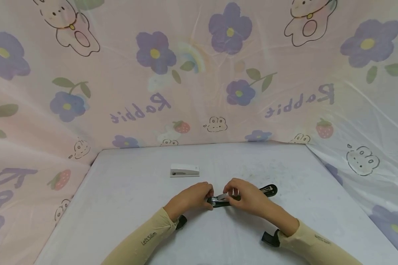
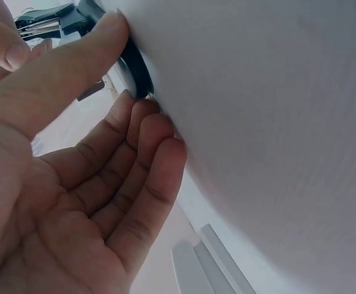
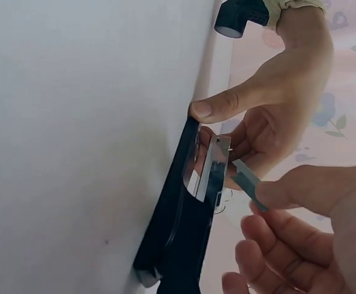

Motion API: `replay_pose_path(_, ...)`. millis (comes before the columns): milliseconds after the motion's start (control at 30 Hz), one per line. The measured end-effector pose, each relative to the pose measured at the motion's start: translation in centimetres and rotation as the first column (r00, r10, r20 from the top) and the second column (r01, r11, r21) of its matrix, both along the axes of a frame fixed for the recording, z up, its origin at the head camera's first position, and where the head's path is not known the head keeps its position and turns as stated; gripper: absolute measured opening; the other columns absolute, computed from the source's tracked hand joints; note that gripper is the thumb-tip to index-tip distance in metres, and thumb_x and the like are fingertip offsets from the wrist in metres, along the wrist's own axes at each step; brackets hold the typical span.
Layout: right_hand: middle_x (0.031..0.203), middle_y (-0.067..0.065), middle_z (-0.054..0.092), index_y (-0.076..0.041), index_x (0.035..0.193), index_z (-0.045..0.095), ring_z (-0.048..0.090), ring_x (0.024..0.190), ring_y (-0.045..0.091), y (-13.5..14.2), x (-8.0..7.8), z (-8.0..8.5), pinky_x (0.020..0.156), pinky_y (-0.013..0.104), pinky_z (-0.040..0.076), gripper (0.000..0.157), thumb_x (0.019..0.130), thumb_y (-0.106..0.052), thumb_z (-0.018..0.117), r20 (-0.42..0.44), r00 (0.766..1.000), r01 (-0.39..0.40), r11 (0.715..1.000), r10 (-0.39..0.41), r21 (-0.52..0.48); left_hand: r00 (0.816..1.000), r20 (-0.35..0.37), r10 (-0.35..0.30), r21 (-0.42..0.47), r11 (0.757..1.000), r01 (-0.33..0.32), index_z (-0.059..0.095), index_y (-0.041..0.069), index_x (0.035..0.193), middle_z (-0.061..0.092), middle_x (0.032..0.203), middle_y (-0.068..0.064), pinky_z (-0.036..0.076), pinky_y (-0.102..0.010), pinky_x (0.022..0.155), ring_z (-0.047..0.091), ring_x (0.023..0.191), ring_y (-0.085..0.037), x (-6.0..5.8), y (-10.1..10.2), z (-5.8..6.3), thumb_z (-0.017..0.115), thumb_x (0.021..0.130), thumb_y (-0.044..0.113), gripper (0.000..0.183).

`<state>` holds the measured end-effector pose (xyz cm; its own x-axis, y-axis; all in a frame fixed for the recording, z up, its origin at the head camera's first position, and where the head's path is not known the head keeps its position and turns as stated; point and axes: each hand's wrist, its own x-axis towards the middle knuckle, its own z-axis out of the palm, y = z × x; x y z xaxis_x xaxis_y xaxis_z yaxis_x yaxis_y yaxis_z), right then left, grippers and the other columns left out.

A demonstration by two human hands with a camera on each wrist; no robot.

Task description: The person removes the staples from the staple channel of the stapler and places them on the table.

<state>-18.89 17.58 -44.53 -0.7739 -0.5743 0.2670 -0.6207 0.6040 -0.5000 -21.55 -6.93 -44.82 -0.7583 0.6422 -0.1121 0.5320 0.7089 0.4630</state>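
Observation:
A black stapler (image 1: 269,190) lies unfolded on the white table, its metal staple channel exposed. My left hand (image 1: 190,195) grips its left end, thumb on one side and fingertips on the other, as the left wrist view shows around the dark stapler end (image 2: 138,70). Between thumb and index finger, my right hand (image 1: 250,198) pinches a short grey strip of staples (image 3: 246,184). In the right wrist view the strip is beside the channel of the stapler (image 3: 178,226), with a small gap between them. The right hand's other fingers are loosely bent.
Behind the left hand stands a white stapler (image 1: 184,170); part of it shows low in the left wrist view. The white tabletop (image 1: 129,184) reaches back to a patterned cloth (image 1: 199,88) with flowers and rabbits. Dark camera mounts (image 1: 270,239) sit at both wrists.

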Motion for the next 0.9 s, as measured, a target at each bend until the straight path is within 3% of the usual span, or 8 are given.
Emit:
replay_pose_path(300, 0.095, -0.013, 0.063, -0.016, 0.108, 0.071, 0.058, 0.08, 0.004, 1.3, 1.6, 0.1, 0.07, 0.027, 0.054, 0.015, 0.098, -0.01, 0.08, 0.126, 0.991, -0.038, 0.998, 0.045, -0.057, 0.999, 0.048, 0.012, 0.023, 1.0, -0.013, 0.065, 0.011, 0.103, 0.059, 0.095, 0.002, 0.048, -0.026, 0.079, 0.051, 0.084, -0.008, 0.0, -0.3, 0.3, 0.091, 0.089, 0.017, 0.031)
replay_pose_path(467, 0.098, -0.008, 0.068, -0.014, 0.107, 0.071, 0.061, 0.084, 0.005, 1.4, 2.6, -0.2, 0.074, 0.026, 0.055, 0.017, 0.096, -0.007, 0.081, 0.108, 0.988, -0.101, 0.99, 0.112, -0.096, 0.998, 0.056, -0.001, 0.037, 0.999, -0.002, 0.064, 0.01, 0.103, 0.059, 0.096, 0.001, 0.048, -0.027, 0.079, 0.05, 0.085, -0.009, -0.1, -0.6, 0.1, 0.091, 0.089, 0.015, 0.031)
replay_pose_path(900, 0.091, -0.016, 0.064, -0.016, 0.107, 0.07, 0.061, 0.082, 0.001, 1.6, 3.8, -1.3, 0.074, 0.024, 0.055, 0.019, 0.095, -0.007, 0.082, 0.204, 0.972, -0.112, 0.993, 0.116, -0.035, 0.998, 0.051, -0.025, 0.053, 0.998, 0.022, 0.063, 0.011, 0.104, 0.057, 0.096, 0.002, 0.047, -0.026, 0.079, 0.05, 0.086, -0.009, -0.4, -0.4, -0.2, 0.09, 0.09, 0.014, 0.03)
